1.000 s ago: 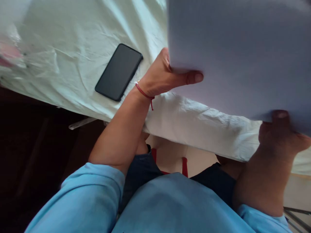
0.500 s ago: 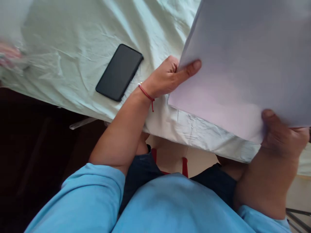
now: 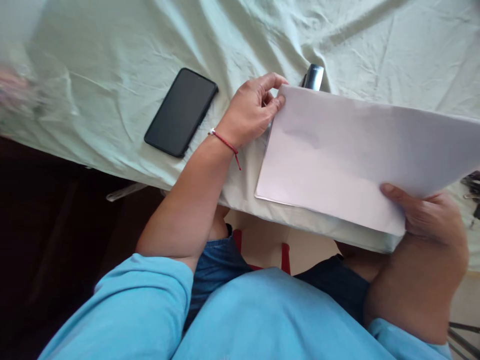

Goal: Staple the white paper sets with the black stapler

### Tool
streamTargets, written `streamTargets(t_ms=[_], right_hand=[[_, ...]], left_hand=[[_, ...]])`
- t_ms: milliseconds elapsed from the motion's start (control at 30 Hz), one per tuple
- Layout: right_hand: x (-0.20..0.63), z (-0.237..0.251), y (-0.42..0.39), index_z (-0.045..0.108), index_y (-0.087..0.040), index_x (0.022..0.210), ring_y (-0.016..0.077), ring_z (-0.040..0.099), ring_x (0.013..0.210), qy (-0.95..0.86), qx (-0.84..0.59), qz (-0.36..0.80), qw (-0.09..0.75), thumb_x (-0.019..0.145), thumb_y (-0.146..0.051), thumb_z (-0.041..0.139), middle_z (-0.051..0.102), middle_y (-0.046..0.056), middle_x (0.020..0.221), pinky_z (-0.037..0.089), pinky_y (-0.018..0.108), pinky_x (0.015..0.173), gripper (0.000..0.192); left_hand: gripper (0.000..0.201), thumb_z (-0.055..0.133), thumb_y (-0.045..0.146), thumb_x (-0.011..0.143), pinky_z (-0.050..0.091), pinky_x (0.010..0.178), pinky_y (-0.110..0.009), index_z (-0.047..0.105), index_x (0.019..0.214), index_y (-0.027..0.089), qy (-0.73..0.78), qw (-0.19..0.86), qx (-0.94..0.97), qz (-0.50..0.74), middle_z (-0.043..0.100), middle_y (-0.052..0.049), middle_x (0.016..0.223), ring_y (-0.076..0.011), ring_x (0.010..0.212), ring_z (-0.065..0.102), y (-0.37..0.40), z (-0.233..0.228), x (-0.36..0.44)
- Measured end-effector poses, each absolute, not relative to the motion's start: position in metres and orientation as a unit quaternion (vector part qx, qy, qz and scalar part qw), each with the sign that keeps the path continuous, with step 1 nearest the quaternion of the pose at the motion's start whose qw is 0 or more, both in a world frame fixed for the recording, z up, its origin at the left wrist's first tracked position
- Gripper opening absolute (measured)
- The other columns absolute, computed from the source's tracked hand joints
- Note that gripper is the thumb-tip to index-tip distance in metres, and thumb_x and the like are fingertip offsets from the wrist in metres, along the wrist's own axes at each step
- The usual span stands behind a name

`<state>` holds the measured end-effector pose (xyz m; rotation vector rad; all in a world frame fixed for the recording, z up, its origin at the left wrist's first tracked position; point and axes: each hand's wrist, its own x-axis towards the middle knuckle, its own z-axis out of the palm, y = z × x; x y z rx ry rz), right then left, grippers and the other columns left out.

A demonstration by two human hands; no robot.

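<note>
A large white sheet of paper [image 3: 348, 155] lies low over the near edge of the table. My left hand [image 3: 253, 110] pinches its upper left corner between thumb and fingers; a red thread is tied round that wrist. My right hand [image 3: 431, 220] grips the sheet's lower right corner, thumb on top. A small dark and silver object [image 3: 313, 77], perhaps a stapler, pokes out from behind the paper's top edge, close to my left fingers.
A pale green wrinkled cloth [image 3: 123, 55] covers the table. A black phone [image 3: 182, 112] lies face up left of my left hand. Blurred things sit at the far left [image 3: 15, 90]. Small dark items [image 3: 473, 185] show at the right edge.
The sheet, held up close to the camera before, has come down toward the table. Both hands moved with it, and the dark and silver object has come into view.
</note>
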<state>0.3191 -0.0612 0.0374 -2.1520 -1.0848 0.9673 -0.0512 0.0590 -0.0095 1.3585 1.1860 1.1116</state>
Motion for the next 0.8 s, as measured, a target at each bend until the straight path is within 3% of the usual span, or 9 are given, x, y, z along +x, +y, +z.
streamTargets(t_ms=[133,267,400,500,567,800], right_hand=[[0.323,0.043,-0.064,0.072,-0.021,0.104,0.0169,0.068,0.072,-0.386,-0.810,0.389,0.208,0.049,-0.058,0.087,0.071,0.005,0.103,0.054,0.020,0.051,0.067],[0.326,0.043,-0.063,0.073,-0.021,0.094,0.0198,0.068,0.064,-0.371,-0.808,0.429,0.161,0.044,-0.062,0.087,0.072,0.006,0.096,0.053,0.024,0.045,0.066],[0.324,0.039,-0.059,0.073,-0.019,0.093,0.0207,0.066,0.058,-0.352,-0.799,0.460,0.163,0.042,-0.069,0.086,0.070,0.007,0.084,0.052,0.027,0.043,0.073],[0.319,0.039,-0.057,0.072,-0.019,0.094,0.0155,0.062,0.054,-0.363,-0.798,0.437,0.202,0.047,-0.072,0.083,0.069,0.003,0.080,0.050,0.025,0.043,0.071],[0.315,0.041,-0.057,0.071,-0.020,0.092,0.0098,0.059,0.053,-0.384,-0.800,0.399,0.231,0.052,-0.073,0.081,0.069,0.001,0.082,0.047,0.019,0.043,0.067],[0.316,0.049,-0.059,0.073,-0.022,0.094,0.0036,0.055,0.061,-0.413,-0.809,0.325,0.264,0.066,-0.066,0.078,0.069,-0.002,0.090,0.041,0.012,0.048,0.052]], left_hand=[[0.016,0.073,0.046,0.090,0.032,0.085,-0.042,0.076,0.099,0.033,0.487,0.463,0.566,0.478,0.055,-0.001,0.070,-0.0207,0.077,0.034,0.059,-0.011,-0.049],[0.028,0.069,0.054,0.092,0.033,0.089,-0.042,0.075,0.079,0.029,0.484,0.464,0.609,0.424,0.054,-0.004,0.071,-0.0230,0.079,0.038,0.053,-0.005,-0.048],[0.026,0.074,0.037,0.093,0.035,0.091,-0.037,0.076,0.073,0.021,0.462,0.500,0.648,0.342,0.049,-0.002,0.066,-0.0233,0.080,0.046,0.047,0.005,-0.050],[0.008,0.078,0.019,0.089,0.038,0.094,-0.032,0.084,0.084,0.017,0.467,0.535,0.613,0.347,0.066,-0.006,0.077,-0.0254,0.092,0.058,0.046,0.008,-0.049],[0.015,0.075,0.010,0.086,0.038,0.093,-0.029,0.086,0.088,0.019,0.479,0.536,0.606,0.340,0.073,-0.006,0.085,-0.0250,0.093,0.060,0.046,0.009,-0.049],[0.018,0.074,0.011,0.085,0.039,0.087,-0.030,0.083,0.074,0.022,0.504,0.489,0.644,0.303,0.065,-0.002,0.067,-0.0224,0.079,0.054,0.049,0.012,-0.056]])
